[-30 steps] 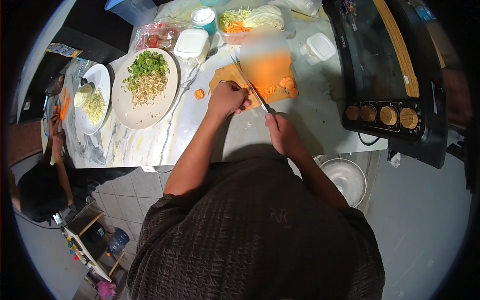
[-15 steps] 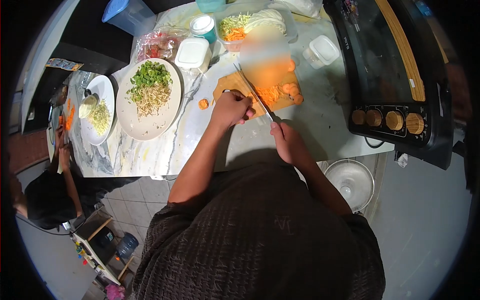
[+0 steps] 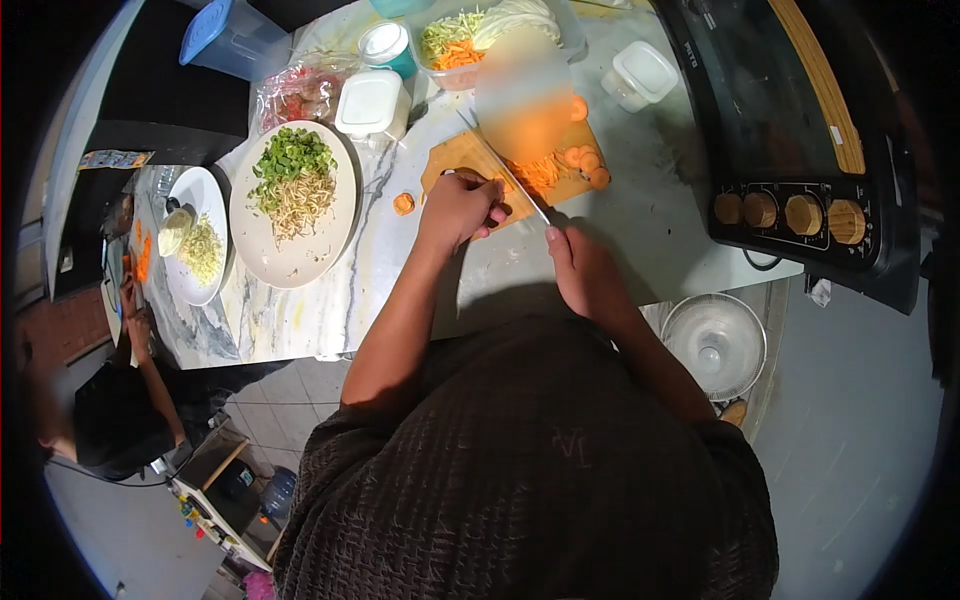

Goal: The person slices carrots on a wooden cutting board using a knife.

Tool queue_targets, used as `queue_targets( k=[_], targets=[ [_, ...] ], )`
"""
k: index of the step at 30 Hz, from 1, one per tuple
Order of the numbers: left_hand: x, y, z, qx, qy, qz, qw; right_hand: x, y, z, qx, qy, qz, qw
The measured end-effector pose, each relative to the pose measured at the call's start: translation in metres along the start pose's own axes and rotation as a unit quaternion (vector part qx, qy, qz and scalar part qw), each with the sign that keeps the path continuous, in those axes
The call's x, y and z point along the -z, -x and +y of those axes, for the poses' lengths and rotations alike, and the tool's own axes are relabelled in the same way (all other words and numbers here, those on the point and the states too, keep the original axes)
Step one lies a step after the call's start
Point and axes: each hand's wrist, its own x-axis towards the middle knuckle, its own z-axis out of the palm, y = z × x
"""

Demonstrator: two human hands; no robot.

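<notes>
My right hand [image 3: 583, 265] is closed around the handle of a kitchen knife [image 3: 520, 188], its blade slanting up and left over a wooden cutting board [image 3: 572, 203]. My left hand [image 3: 462, 207] rests at the board's left side, fingers curled in near the blade; whatever they pinch is hidden. Right of the blade lies a heap of shredded carrot [image 3: 540, 176], with round carrot slices [image 3: 585, 160] at the board's right edge. A blurred patch hides the board's upper part. One carrot piece [image 3: 403, 204] sits on the counter, left of my left hand.
Left stands a plate [image 3: 262, 250] of chopped greens and bean sprouts, beyond it a white plate [image 3: 205, 292]. Lidded tubs [image 3: 370, 105] and a vegetable container [image 3: 580, 45] are behind. A toaster oven [image 3: 790, 180] stands right. Another person [image 3: 125, 415] works far left.
The camera view has shifted and turned slightly. Both hands and the knife keep nearly the same places at the board.
</notes>
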Motion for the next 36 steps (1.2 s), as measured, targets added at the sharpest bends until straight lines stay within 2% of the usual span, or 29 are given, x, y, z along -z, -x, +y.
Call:
queue_targets(
  k=[16, 24, 36],
  targets=[
    [-0.002, 0.002, 0.003, 0.008, -0.018, 0.003, 1.000, -0.012, -0.003, -0.013, 0.038, 0.068, 0.059, 0.995],
    [-0.004, -0.001, 0.001, 0.013, -0.011, 0.011, 1.000, -0.012, -0.005, -0.014, 0.016, 0.122, 0.040, 0.992],
    [-0.004, -0.001, 0.000, 0.015, -0.004, 0.013, 1.000, -0.019, -0.013, -0.014, -0.010, 0.109, 0.019, 0.994]
  ],
)
